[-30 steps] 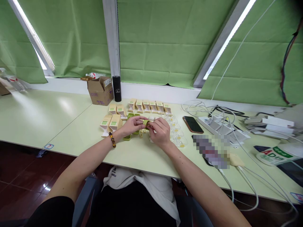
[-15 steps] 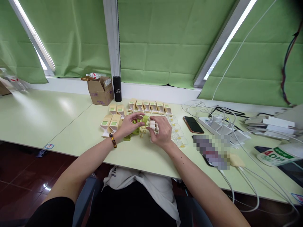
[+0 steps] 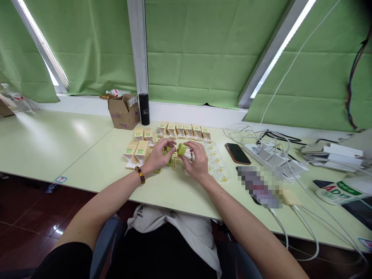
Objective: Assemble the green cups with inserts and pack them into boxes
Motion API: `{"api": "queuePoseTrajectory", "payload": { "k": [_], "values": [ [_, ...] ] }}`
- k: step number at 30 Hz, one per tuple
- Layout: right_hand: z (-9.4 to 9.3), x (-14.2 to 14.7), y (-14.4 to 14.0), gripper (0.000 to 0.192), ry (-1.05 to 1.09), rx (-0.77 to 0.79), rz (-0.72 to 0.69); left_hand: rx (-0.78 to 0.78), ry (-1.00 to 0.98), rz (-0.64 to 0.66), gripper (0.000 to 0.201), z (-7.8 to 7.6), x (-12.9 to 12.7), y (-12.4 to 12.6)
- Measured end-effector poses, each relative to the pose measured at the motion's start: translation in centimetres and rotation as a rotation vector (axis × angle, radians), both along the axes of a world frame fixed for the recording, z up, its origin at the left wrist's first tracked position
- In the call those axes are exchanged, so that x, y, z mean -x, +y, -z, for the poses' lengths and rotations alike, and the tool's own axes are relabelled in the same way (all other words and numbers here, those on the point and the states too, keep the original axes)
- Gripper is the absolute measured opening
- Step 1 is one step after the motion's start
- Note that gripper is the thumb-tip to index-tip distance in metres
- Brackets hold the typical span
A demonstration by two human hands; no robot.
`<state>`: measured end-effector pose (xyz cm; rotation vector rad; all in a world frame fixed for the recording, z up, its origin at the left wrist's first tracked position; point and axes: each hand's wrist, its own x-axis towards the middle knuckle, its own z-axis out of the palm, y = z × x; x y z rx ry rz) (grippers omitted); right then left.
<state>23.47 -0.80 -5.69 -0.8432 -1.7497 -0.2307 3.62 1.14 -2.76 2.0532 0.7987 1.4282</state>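
Observation:
A small rounded green case [image 3: 181,148] is held between the thumb and fingers of my right hand [image 3: 197,161]. Just left of it, my left hand [image 3: 160,155] has thumb and forefinger nearly together in a pinch; whatever may be between them is too small to make out. Under the left hand lie more green pieces [image 3: 167,150], partly covered. Several tiny yellow pieces [image 3: 174,162] sit on the table between the hands. White rounded pieces [image 3: 190,155] show behind the right fingers, mostly hidden.
Open cream boxes [image 3: 180,131] stand in a row behind the hands, with more boxes [image 3: 142,150] at left. Clear plastic pieces [image 3: 219,170] lie to the right, beside a phone [image 3: 237,153] and a cabled power strip [image 3: 270,157]. A carton [image 3: 124,116] and black cylinder [image 3: 143,109] stand at the back.
The green case, earlier between both hands, is now turned and held up in the right hand. My left fingers have drawn slightly off it and closed together.

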Motion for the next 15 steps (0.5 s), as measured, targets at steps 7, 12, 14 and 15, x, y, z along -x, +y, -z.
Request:
{"api": "queuePoseTrajectory", "payload": {
  "k": [7,12,14,15],
  "values": [
    [0.38,-0.07,0.23,0.039,-0.013,0.013,-0.007,0.011,0.055,0.003,0.017,0.05,-0.22,0.08],
    [0.4,-0.08,0.3,0.039,-0.047,-0.01,0.004,0.042,0.055,-0.001,0.019,0.07,-0.41,0.17],
    [0.35,-0.06,0.33,0.04,-0.053,-0.035,0.009,0.051,0.05,0.0,0.019,0.0,-0.43,0.12],
    [0.31,-0.04,0.34,0.04,-0.055,-0.044,0.011,0.053,0.051,0.0,0.019,-0.03,-0.44,0.09]
  ]
}}
